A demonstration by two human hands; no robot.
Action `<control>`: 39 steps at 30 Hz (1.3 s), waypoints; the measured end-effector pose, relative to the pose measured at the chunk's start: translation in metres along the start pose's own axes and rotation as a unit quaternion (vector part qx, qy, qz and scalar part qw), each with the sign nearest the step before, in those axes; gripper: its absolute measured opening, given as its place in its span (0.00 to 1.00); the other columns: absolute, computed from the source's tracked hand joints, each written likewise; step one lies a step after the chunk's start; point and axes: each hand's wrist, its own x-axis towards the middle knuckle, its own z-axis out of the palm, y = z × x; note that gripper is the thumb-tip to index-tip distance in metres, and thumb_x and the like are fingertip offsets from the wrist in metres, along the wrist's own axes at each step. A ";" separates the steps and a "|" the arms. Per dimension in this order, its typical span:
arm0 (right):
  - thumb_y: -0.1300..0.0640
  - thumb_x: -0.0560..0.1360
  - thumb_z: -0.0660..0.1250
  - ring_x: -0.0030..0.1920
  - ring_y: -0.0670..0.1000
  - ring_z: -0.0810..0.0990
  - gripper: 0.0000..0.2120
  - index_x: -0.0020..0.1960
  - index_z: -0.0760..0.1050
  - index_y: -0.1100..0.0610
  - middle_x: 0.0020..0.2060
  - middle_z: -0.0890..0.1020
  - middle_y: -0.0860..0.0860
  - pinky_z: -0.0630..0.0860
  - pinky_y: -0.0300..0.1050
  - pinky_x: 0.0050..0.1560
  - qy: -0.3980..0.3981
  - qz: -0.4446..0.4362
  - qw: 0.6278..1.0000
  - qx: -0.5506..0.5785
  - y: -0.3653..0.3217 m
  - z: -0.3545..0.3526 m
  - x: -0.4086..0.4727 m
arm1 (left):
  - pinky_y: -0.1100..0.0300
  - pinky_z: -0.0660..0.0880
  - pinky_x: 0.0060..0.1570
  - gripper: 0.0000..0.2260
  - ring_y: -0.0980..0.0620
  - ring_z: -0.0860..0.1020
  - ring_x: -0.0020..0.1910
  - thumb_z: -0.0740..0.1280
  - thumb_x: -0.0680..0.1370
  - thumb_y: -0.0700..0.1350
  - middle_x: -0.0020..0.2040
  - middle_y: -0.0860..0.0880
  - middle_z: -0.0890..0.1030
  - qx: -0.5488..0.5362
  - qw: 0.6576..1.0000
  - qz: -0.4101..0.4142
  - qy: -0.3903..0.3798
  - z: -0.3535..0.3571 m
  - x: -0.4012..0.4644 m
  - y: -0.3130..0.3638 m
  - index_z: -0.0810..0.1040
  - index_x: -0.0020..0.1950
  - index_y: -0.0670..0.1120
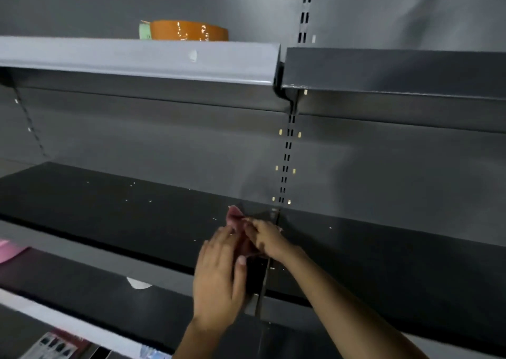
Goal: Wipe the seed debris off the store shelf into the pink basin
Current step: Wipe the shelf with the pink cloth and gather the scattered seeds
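Note:
A dark shelf [115, 216] runs across the middle, speckled with pale seed debris [150, 201]. Near the seam between two shelf sections, both hands meet over a small pink cloth [235, 216]. My left hand [219, 276] reaches up from below with fingers extended along the cloth. Just to its right, my right hand [267, 238] pinches the cloth's edge. Most of the cloth is hidden between the hands. At the far left edge a pink corner [8, 249] shows, possibly the basin.
An orange tape roll [189, 31] sits on the grey upper shelf [137, 57]. A slotted upright [287, 153] runs down the back wall. Lower shelves at bottom left hold printed packs [54, 345] and a white object [138, 283].

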 end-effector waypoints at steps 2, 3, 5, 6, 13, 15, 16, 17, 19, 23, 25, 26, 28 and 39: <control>0.49 0.75 0.55 0.53 0.54 0.81 0.17 0.57 0.76 0.53 0.53 0.83 0.55 0.75 0.56 0.58 0.028 0.006 0.997 0.066 -0.010 0.010 0.008 | 0.47 0.69 0.63 0.18 0.46 0.70 0.67 0.53 0.80 0.48 0.69 0.45 0.72 0.023 0.999 -0.026 0.025 -0.022 0.011 -0.024 0.75 0.62 0.41; 0.50 0.74 0.55 0.53 0.55 0.81 0.17 0.57 0.76 0.54 0.52 0.83 0.55 0.75 0.56 0.58 0.043 0.009 0.994 0.101 -0.012 0.012 0.010 | 0.47 0.69 0.63 0.18 0.44 0.71 0.67 0.53 0.80 0.48 0.68 0.43 0.72 0.034 0.999 -0.031 0.025 -0.028 0.014 -0.032 0.75 0.61 0.41; 0.55 0.77 0.56 0.52 0.55 0.81 0.16 0.60 0.75 0.59 0.52 0.82 0.56 0.76 0.52 0.57 0.086 0.019 0.982 0.166 -0.017 0.005 0.007 | 0.46 0.69 0.63 0.19 0.44 0.71 0.66 0.52 0.80 0.49 0.68 0.44 0.72 0.043 0.999 -0.031 0.003 -0.030 0.014 -0.045 0.76 0.61 0.41; 0.58 0.79 0.55 0.49 0.54 0.81 0.15 0.60 0.74 0.62 0.50 0.82 0.56 0.76 0.47 0.54 0.112 0.031 0.974 0.197 -0.019 -0.003 0.002 | 0.46 0.69 0.63 0.19 0.44 0.71 0.66 0.52 0.80 0.49 0.68 0.44 0.73 0.044 0.999 -0.027 -0.016 -0.027 0.012 -0.049 0.76 0.61 0.41; 0.59 0.80 0.53 0.23 0.53 0.75 0.15 0.40 0.75 0.61 0.21 0.78 0.52 0.72 0.38 0.20 0.292 0.119 0.909 0.273 0.026 -0.098 -0.079 | 0.44 0.67 0.67 0.20 0.47 0.71 0.66 0.52 0.79 0.50 0.68 0.47 0.74 0.020 0.995 -0.001 -0.103 0.010 0.021 -0.051 0.78 0.61 0.43; 0.59 0.79 0.54 0.32 0.56 0.77 0.12 0.45 0.75 0.61 0.31 0.81 0.57 0.74 0.40 0.27 0.364 0.160 0.883 0.248 0.046 -0.125 -0.110 | 0.43 0.69 0.65 0.21 0.46 0.72 0.66 0.52 0.79 0.52 0.68 0.46 0.74 0.026 0.993 -0.006 -0.116 0.017 0.021 -0.047 0.78 0.61 0.43; 0.59 0.79 0.55 0.38 0.57 0.77 0.10 0.49 0.75 0.60 0.39 0.82 0.60 0.75 0.43 0.32 0.397 0.183 0.870 0.228 0.058 -0.136 -0.126 | 0.43 0.71 0.64 0.22 0.45 0.73 0.66 0.52 0.79 0.52 0.68 0.46 0.74 0.029 0.993 -0.011 -0.117 0.018 0.019 -0.047 0.78 0.61 0.43; 0.58 0.79 0.55 0.44 0.57 0.77 0.11 0.53 0.75 0.59 0.46 0.81 0.63 0.75 0.45 0.37 0.423 0.203 0.860 0.202 0.068 -0.147 -0.141 | 0.44 0.72 0.63 0.22 0.44 0.73 0.65 0.52 0.79 0.53 0.67 0.46 0.75 0.030 0.993 -0.021 -0.112 0.019 0.018 -0.047 0.79 0.60 0.42; 0.58 0.79 0.54 0.49 0.60 0.78 0.15 0.61 0.73 0.60 0.53 0.79 0.65 0.74 0.49 0.46 0.450 0.241 0.854 0.101 0.088 -0.159 -0.172 | 0.44 0.72 0.61 0.24 0.42 0.74 0.64 0.52 0.78 0.55 0.67 0.45 0.76 0.027 0.993 -0.054 -0.102 0.019 0.017 -0.048 0.79 0.60 0.42; 0.55 0.78 0.54 0.53 0.66 0.78 0.18 0.62 0.73 0.62 0.54 0.79 0.67 0.73 0.54 0.54 0.325 0.322 0.885 -0.085 0.112 -0.141 -0.206 | 0.46 0.73 0.59 0.25 0.42 0.75 0.62 0.52 0.77 0.57 0.66 0.45 0.76 0.039 0.992 -0.055 -0.106 0.019 0.018 -0.046 0.79 0.59 0.42; 0.46 0.73 0.46 0.62 0.67 0.74 0.30 0.63 0.73 0.64 0.61 0.75 0.67 0.68 0.57 0.65 0.233 0.299 0.907 -0.183 0.124 -0.112 -0.196 | 0.46 0.73 0.59 0.25 0.41 0.76 0.61 0.52 0.77 0.57 0.65 0.45 0.77 0.032 0.993 -0.052 -0.102 0.018 0.018 -0.044 0.80 0.59 0.42; 0.46 0.70 0.44 0.65 0.67 0.71 0.34 0.64 0.72 0.64 0.63 0.74 0.67 0.64 0.58 0.69 0.212 0.272 0.912 -0.222 0.133 -0.099 -0.186 | 0.47 0.74 0.58 0.25 0.41 0.76 0.60 0.52 0.77 0.56 0.64 0.45 0.77 0.029 0.993 -0.051 -0.099 0.017 0.019 -0.044 0.80 0.59 0.42; 0.53 0.71 0.50 0.61 0.67 0.75 0.26 0.61 0.74 0.66 0.59 0.77 0.67 0.61 0.55 0.70 0.187 0.197 0.928 -0.256 0.116 -0.081 -0.164 | 0.48 0.74 0.54 0.24 0.42 0.77 0.59 0.53 0.77 0.56 0.63 0.45 0.78 0.025 0.994 -0.052 -0.090 0.018 0.017 -0.042 0.80 0.58 0.42; 0.60 0.78 0.55 0.61 0.60 0.74 0.15 0.58 0.75 0.64 0.61 0.77 0.62 0.69 0.52 0.65 0.042 0.013 0.997 -0.070 -0.026 0.016 -0.052 | 0.47 0.72 0.54 0.24 0.40 0.75 0.60 0.52 0.78 0.54 0.64 0.43 0.77 0.004 0.999 -0.037 -0.037 0.017 0.015 -0.038 0.77 0.63 0.43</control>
